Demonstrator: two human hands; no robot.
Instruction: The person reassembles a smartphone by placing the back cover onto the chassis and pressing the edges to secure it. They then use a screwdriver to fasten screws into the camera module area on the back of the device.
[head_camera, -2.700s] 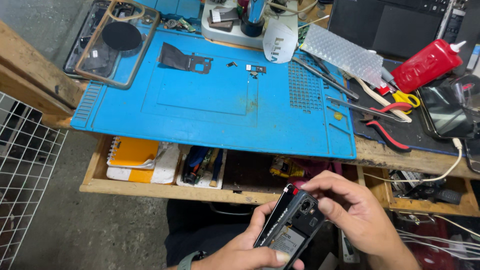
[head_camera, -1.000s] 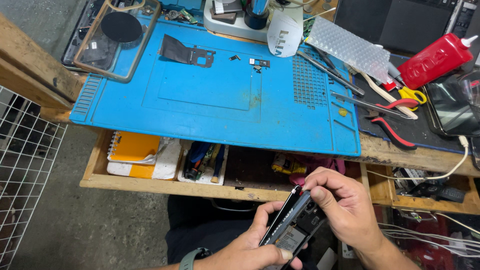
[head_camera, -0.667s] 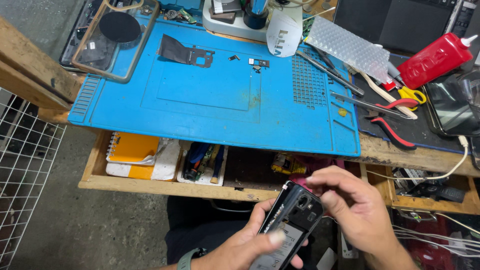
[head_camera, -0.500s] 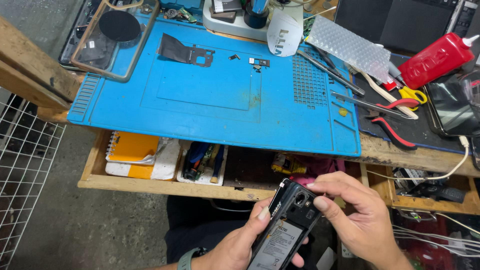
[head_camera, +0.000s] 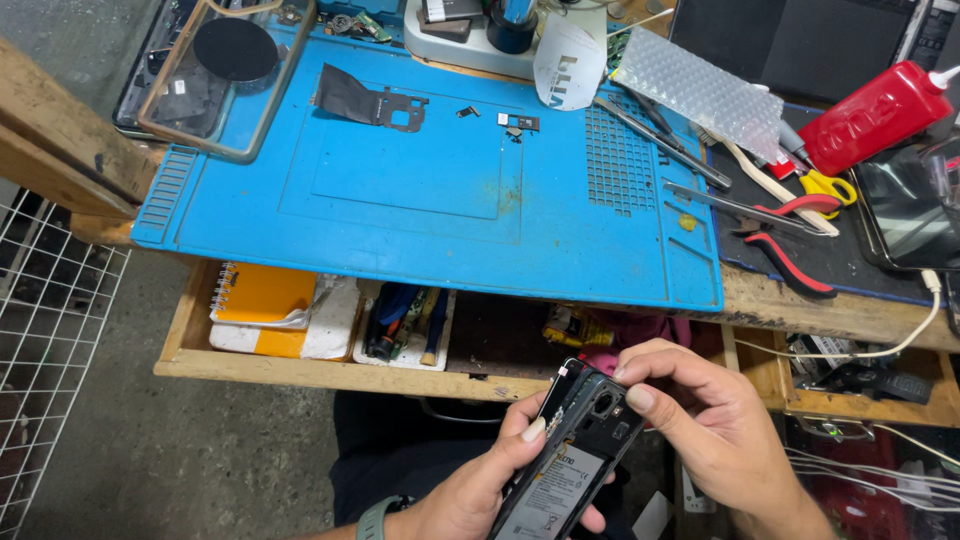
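Note:
An opened phone (head_camera: 570, 460) with its back cover off, showing the camera module and battery, is held low in front of the bench. My left hand (head_camera: 470, 490) grips it from below and the left side, thumb on its edge. My right hand (head_camera: 705, 420) pinches the phone's top right corner, thumb pressed by the camera area. On the blue work mat (head_camera: 430, 180) lie a black phone shield plate (head_camera: 365, 100) and small loose parts (head_camera: 515, 122).
A clear phone case with a black disc (head_camera: 215, 70) lies at the mat's top left. Tweezers (head_camera: 660, 140), red-handled pliers (head_camera: 790, 235), a red bottle (head_camera: 875, 115) and another phone (head_camera: 905, 210) sit right. A shelf below holds an orange notebook (head_camera: 262, 305). A wire grid (head_camera: 50, 360) stands left.
The phone has been turned so its open back faces up more fully. My right hand shifted from its top edge to the top right corner near the camera.

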